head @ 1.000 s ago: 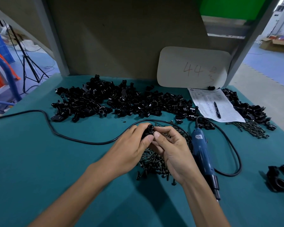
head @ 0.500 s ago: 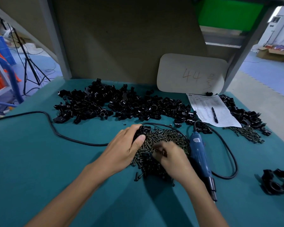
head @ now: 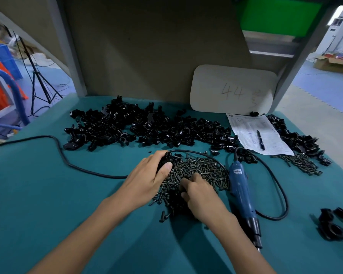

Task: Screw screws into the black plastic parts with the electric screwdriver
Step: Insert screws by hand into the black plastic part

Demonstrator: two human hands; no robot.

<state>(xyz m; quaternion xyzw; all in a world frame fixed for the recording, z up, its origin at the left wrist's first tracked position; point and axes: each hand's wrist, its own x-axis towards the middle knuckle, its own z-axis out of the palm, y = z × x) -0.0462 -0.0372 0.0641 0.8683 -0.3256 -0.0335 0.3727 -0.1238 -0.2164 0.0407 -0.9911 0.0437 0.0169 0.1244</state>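
Spreading over the far half of the teal table (head: 48, 194), the heap of black plastic parts (head: 147, 129) lies as it did a second ago, and the pile of screws (head: 204, 171) in front of it keeps its place. The blue electric screwdriver (head: 242, 192) rests untouched just right of the screws, its black cord (head: 68, 163) looping behind the pile and off to the left. The hands are what changed. A second ago both were raised together over the pile, fingertips meeting on one part; now they are apart and low. The left hand (head: 147, 180) sits at the pile's far left edge, thumb and fingers curled round a black plastic part (head: 164, 160) whose top pokes out above the thumb. The right hand (head: 201, 194) has dropped onto the near side of the screws, fingers bent down among them; whether they pinch a screw cannot be told, since the fingertips are buried and blurred. Most of the held part is hidden by the left fingers. At the right edge a few loose black pieces (head: 335, 224) are cut off by the frame.
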